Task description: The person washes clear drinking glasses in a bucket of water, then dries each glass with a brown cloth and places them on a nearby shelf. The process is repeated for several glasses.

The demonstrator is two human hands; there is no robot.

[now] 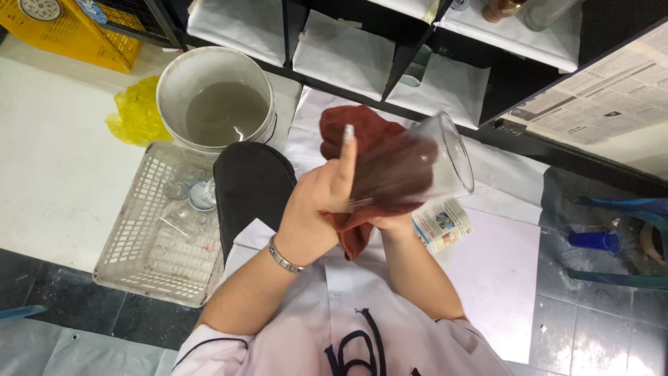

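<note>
On white floor sheets beside black shelving w/ white liners [327,49]: left hand [313,209] grips a rust-red cloth [362,132] against a clear glass tumbler [424,163], held at knee level; right hand [393,223] mostly hidden beneath, grasp can't tell. White bucket of murky water [216,97] and white plastic basket [139,230] sit left.

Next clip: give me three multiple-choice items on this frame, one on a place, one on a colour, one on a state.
1. Where is the white bucket?
A. beyond the plastic basket
B. on a shelf
C. on the blue chair

2. What colour is the cloth?
A. yellow
B. reddish brown
C. white

3. What does the bucket hold?
A. nothing
B. cloudy water
C. glasses

Answers:
1 A, it stands on the floor just past the basket.
2 B, it shows through the clear glass held in the left hand and right hand.
3 B, grey liquid fills it.
</note>
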